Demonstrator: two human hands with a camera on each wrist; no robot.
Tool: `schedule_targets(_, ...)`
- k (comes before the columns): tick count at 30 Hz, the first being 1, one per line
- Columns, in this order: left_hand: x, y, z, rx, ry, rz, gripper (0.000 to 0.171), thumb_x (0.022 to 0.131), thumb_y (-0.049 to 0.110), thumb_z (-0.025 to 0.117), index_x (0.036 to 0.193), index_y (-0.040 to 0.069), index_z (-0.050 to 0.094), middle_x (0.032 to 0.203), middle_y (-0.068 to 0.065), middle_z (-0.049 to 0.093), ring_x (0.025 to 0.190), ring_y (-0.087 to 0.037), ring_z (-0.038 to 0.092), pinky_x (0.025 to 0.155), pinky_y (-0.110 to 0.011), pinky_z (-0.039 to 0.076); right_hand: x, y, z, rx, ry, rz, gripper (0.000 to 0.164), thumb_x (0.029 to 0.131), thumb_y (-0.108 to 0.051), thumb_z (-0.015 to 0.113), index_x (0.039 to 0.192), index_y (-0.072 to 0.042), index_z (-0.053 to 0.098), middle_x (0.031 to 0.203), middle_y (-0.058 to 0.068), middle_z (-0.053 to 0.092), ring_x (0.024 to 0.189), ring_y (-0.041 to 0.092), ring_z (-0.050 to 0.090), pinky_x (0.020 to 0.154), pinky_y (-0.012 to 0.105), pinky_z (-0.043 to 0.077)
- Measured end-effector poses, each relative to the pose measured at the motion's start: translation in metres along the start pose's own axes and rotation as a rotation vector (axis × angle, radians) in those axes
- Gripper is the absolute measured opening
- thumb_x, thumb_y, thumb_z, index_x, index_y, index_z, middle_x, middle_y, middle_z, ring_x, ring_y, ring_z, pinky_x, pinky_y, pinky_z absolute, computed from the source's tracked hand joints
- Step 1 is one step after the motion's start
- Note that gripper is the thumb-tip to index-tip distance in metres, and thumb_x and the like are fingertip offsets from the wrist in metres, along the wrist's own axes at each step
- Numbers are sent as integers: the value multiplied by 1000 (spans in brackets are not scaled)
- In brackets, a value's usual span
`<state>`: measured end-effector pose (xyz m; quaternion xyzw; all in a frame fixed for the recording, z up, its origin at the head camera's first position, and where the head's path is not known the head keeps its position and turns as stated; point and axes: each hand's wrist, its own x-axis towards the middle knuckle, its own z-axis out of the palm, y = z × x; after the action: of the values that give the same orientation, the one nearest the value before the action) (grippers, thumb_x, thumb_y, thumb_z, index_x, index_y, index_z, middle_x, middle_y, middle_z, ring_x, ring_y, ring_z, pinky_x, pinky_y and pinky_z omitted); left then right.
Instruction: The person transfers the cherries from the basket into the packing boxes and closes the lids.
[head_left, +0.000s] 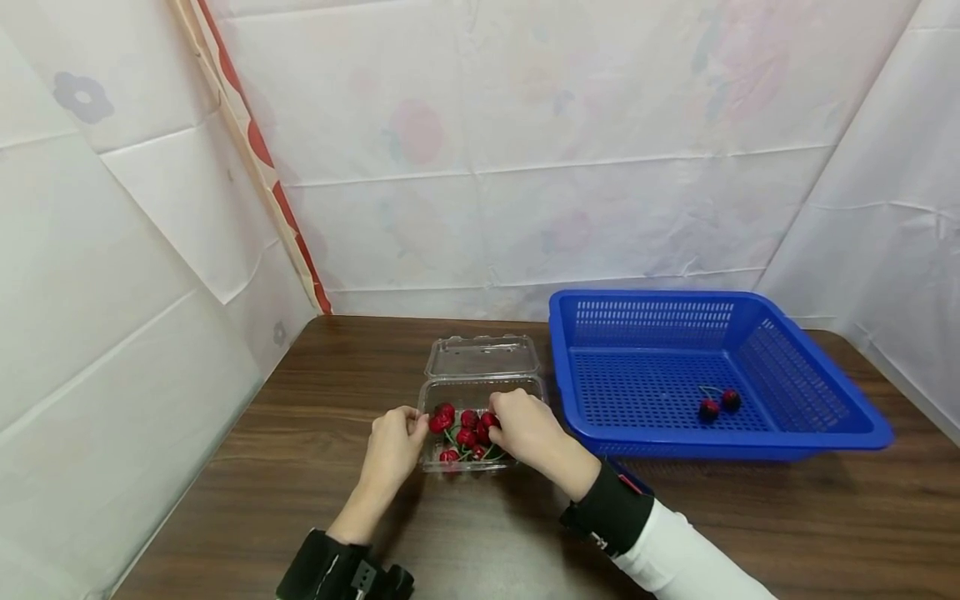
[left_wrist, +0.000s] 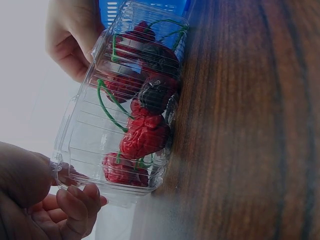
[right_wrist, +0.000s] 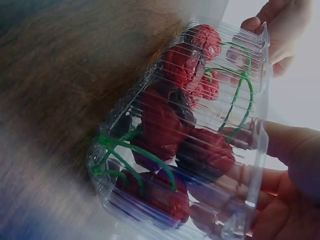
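A clear plastic clamshell box (head_left: 459,390) stands on the table with its lid (head_left: 483,357) folded back. Several dark red cherries (head_left: 467,437) with green stems lie inside it; they also show through its ribbed wall in both wrist views. At the box's left rim, my left hand (head_left: 393,442) pinches the edge between thumb and fingers. My right hand (head_left: 528,429) reaches over the right side into the box, its curled fingers at a cherry (head_left: 487,420). The right fingertips are partly hidden behind the cherries and plastic.
To the right of the box stands a blue perforated basket (head_left: 630,392), its near-left side close to my right wrist. Two cherries (head_left: 708,409) joined by green stems lie in it. White cloth (head_left: 480,217) hangs behind and beside the brown wooden table (head_left: 300,442).
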<state>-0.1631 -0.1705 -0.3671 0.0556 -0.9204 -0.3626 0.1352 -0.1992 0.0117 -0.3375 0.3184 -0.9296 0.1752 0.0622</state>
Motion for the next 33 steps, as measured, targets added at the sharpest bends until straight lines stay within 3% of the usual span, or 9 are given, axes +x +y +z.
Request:
schedule_targets(8, 0, 0, 0, 0, 2, 6, 19, 85, 9, 53, 85, -8, 61, 53, 0, 49, 44, -9, 40, 43, -24, 34, -5, 1, -2, -16, 24, -5, 12, 73, -12, 67, 80, -3, 61, 70, 5, 61, 56, 13, 55, 48, 26, 44)
schedule_targets(20, 0, 0, 0, -11, -12, -2, 20, 86, 9, 53, 86, -9, 61, 55, -1, 52, 44, -10, 41, 42, -25, 35, -20, -1, -12, -12, 124, -58, 10, 73, -9, 66, 82, -5, 63, 71, 0, 58, 64, 13, 53, 52, 26, 42)
schedule_targets(28, 0, -1, 0, -4, -7, -1, 19, 85, 9, 53, 85, -8, 61, 55, 0, 51, 45, -10, 41, 43, -25, 35, -33, -2, -23, 32, 242, -116, 7, 75, -9, 66, 80, -7, 62, 69, -3, 54, 56, 7, 46, 49, 22, 37)
schedule_targets(33, 0, 0, 0, -1, -2, -1, 19, 85, 9, 53, 84, -8, 61, 55, 0, 50, 45, -10, 41, 44, -25, 35, -40, 2, -30, 64, 287, -120, 6, 75, -9, 66, 79, -9, 61, 71, -3, 55, 61, 7, 51, 54, 21, 42)
